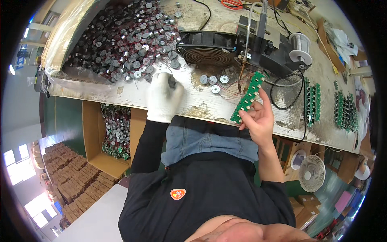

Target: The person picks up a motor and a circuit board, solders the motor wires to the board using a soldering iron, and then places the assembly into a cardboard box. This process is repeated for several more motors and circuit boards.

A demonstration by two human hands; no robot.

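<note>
My left hand, in a white glove, is closed at the near edge of a big heap of small round metal motors with thin red wires. A dark grey patch shows at its fingers; I cannot make out whether it is a motor or a stain on the glove. My bare right hand grips a long green circuit board strip, tilted, by its lower end and side. Between my hands, several loose motors lie on the white bench, wires trailing toward the board.
A soldering iron on a stand points down beside the strip's upper end. Behind are a black fan and a solder spool. Rows of green boards lie at right. A carton of wired parts stands below the bench, left.
</note>
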